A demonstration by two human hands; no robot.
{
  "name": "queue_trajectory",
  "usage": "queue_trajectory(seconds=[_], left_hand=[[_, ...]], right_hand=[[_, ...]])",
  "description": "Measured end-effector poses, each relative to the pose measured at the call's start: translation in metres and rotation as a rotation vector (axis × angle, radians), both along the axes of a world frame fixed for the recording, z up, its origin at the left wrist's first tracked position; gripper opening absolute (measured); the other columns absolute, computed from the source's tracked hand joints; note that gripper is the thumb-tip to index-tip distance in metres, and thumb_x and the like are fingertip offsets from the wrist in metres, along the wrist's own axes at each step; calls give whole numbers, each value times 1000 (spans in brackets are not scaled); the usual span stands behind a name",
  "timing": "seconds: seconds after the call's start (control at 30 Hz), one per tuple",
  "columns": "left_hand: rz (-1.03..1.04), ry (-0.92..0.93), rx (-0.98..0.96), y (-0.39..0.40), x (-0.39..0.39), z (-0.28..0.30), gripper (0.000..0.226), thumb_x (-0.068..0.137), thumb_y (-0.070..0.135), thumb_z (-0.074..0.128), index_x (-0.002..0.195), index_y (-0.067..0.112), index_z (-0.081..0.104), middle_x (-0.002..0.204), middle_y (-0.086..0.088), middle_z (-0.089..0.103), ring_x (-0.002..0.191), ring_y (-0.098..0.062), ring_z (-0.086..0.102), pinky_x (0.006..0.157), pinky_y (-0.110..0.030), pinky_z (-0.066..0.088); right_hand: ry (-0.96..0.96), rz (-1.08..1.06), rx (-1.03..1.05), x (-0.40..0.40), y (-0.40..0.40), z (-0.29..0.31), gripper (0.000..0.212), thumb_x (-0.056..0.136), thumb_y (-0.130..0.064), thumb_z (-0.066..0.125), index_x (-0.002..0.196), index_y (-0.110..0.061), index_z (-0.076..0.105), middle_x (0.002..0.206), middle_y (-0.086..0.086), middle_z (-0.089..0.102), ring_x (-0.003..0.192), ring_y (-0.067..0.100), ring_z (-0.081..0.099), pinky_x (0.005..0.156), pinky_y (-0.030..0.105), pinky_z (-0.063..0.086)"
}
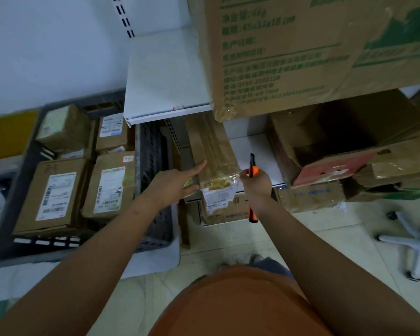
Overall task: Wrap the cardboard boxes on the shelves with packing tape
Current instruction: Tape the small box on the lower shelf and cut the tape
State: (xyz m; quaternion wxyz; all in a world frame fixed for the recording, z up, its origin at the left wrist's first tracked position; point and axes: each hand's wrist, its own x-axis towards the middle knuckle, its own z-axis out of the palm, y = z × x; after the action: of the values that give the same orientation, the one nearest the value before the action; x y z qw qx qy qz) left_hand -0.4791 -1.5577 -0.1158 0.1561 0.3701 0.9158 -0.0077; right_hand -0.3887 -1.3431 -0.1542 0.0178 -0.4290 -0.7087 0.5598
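Left hand (pixel 172 185): fingers held straight, laid against the narrow box's (pixel 214 154) left side.
Right hand (pixel 256 181): wrapped around an orange utility knife (pixel 252 187).

Green print "45x33x18 cm" and "0590-2302228" on the big cardboard box (pixel 301 52); parcel labels illegible.

Parcels (pixel 56 192) in crate (pixel 150 151) at left, long box (pixel 214 151) on lower shelf (pixel 260 151), open box (pixel 337 146) right of it
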Motion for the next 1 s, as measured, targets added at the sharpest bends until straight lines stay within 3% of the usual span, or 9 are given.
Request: queue_trajectory(seconds=[0.1,0.17,0.23,0.33,0.47,0.63,0.77,0.93,1.0], left_hand=[[73,-38,29,-8,-1,-8,71,99,57,41,147,59,-10,65,-5,67,52,-15,63,58,-40,59],[93,-56,49,-9,0,-11,71,100,56,40,146,61,-13,66,-5,67,51,-16,62,55,-41,58],[102,-44,71,-3,3,-9,70,101,54,40,149,57,-11,59,-2,60,47,-13,58,49,-36,54],[114,-66,125,11,9,-8,69,101,52,41,151,55,-8,55,8,53,42,-4,54,42,-21,41],[189,-133,195,28,15,-6,70,102,49,43,151,54,-5,54,11,46,39,-1,49,40,-16,34],[293,-215,327,56,19,-21,72,101,50,43,151,55,-9,84,-10,68,55,-16,59,53,-35,53],[302,-214,333,72,12,-22,70,101,52,42,151,55,-8,88,-10,70,58,-22,60,52,-34,49],[284,-363,448,77,5,-24,73,98,51,50,147,64,-3,133,-6,63,78,-24,69,73,-45,58],[292,-432,524,78,7,-24,77,97,46,56,146,65,-2,145,3,54,99,-24,69,85,-42,57]], right_hand=[[-114,80,133,-6,4,4,71,88,-36,73,143,-9,37,132,16,39,100,31,56,79,33,43],[-80,42,244,-1,13,9,55,87,-36,73,127,-6,50,120,15,51,95,27,58,74,29,39],[10,21,335,3,15,12,24,94,-33,65,85,-12,58,80,3,60,71,18,61,63,22,36],[46,121,281,4,1,14,43,96,-40,60,60,-18,52,56,-3,55,50,7,51,45,15,32],[63,96,122,-5,-2,15,40,96,-40,60,69,-11,68,65,2,69,57,10,63,56,18,45],[52,181,153,-22,17,20,32,97,-34,59,93,-3,66,87,15,71,80,28,66,71,32,49],[23,226,129,-27,27,2,26,100,-29,54,112,-6,55,103,18,69,93,34,68,83,49,56],[84,122,163,-9,23,7,25,103,-27,50,100,-3,57,80,11,70,66,20,68,67,37,59],[90,161,230,-8,14,10,32,101,-36,52,91,-6,59,75,10,67,60,16,61,58,22,46]])
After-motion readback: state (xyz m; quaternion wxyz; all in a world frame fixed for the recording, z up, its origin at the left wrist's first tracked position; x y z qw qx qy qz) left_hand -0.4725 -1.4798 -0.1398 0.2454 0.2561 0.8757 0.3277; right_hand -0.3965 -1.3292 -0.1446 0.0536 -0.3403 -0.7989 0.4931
